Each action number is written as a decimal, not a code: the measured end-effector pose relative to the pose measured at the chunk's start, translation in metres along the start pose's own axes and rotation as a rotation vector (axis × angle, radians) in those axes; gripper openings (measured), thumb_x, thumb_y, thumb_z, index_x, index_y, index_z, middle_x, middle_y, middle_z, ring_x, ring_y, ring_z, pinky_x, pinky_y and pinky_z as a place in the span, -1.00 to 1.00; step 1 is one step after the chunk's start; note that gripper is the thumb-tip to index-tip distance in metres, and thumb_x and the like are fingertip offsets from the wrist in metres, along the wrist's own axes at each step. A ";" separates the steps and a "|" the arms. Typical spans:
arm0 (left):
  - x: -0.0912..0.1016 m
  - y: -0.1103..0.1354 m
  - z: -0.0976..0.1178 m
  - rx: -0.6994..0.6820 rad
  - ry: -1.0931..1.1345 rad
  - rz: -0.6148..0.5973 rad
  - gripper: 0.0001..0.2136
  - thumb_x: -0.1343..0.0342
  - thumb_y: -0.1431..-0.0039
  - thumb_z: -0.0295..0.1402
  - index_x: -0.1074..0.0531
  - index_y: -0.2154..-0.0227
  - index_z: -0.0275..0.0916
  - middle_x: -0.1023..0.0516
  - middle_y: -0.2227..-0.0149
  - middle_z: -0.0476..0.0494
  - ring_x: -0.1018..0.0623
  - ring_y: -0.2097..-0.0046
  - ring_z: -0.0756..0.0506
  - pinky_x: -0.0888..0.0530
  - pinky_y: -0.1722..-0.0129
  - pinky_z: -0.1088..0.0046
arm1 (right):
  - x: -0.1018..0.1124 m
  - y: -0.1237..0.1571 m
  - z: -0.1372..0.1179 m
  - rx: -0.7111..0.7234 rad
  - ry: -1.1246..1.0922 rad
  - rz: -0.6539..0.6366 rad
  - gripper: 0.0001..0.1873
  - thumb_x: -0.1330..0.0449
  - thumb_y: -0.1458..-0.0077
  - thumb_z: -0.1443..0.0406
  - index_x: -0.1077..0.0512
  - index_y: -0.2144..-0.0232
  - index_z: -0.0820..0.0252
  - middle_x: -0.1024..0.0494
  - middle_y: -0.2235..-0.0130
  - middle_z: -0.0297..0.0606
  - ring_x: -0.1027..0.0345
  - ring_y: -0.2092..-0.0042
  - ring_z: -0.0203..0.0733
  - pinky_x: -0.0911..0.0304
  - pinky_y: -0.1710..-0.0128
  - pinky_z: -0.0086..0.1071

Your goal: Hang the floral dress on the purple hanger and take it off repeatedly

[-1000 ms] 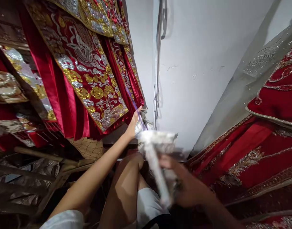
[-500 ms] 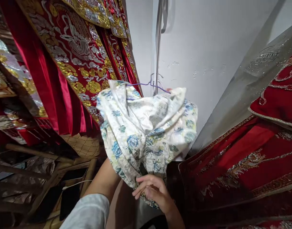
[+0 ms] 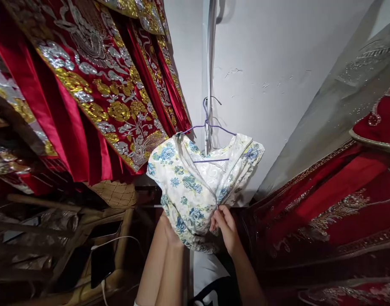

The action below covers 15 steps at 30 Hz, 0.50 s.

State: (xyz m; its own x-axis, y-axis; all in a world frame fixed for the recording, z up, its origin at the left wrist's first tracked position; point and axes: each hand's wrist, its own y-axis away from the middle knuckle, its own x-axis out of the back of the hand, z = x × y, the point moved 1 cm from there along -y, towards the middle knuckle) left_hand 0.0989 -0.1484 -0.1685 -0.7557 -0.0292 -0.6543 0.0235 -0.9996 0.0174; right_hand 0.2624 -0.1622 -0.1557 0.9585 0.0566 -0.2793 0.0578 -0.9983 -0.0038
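- floral garment [image 3: 188, 182], white with blue roses: at centre, on purple wire hanger [image 3: 206, 123], neckline open, pale wall [image 3: 261, 127] beyond.
- right hand [image 3: 224, 223]: fingertips together, clamped on garment's front edge.
- left hand: hidden at garment's near left; grip cannot be told.
- far left: red embroidered gown [image 3: 124, 112], gold and silver motifs.
- right: red beaded gown [image 3: 328, 204].
- near left: dark flat device [image 3: 103, 267], white cable [image 3: 116, 239].

The white wall [image 3: 265, 140] is scuffed and partly shaded, with a metal pole [image 3: 210, 55] seen before it; it is flanked by red embroidered garments [image 3: 118, 111]. Wooden furniture [image 3: 126, 238] is dimmed by shadow, lower left.
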 end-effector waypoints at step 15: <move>0.008 0.016 0.011 0.176 -0.159 0.225 -0.26 -0.45 0.14 -0.31 -0.43 -0.20 -0.26 -0.62 -0.08 -0.29 -0.56 -0.16 -0.33 -0.43 -0.25 0.11 | -0.036 -0.009 -0.014 -0.100 -0.011 0.056 -0.32 -0.28 0.11 -0.32 -0.34 0.56 0.16 -0.27 0.64 -0.43 -0.08 0.59 -0.39 0.01 0.59 -0.46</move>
State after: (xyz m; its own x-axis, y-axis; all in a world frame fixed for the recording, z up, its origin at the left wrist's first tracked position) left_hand 0.0865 -0.1650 -0.1652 -0.8375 -0.2353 -0.4932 0.0983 -0.9527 0.2875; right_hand 0.2314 -0.1547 -0.1321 0.9580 0.0006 -0.2867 0.0327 -0.9937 0.1074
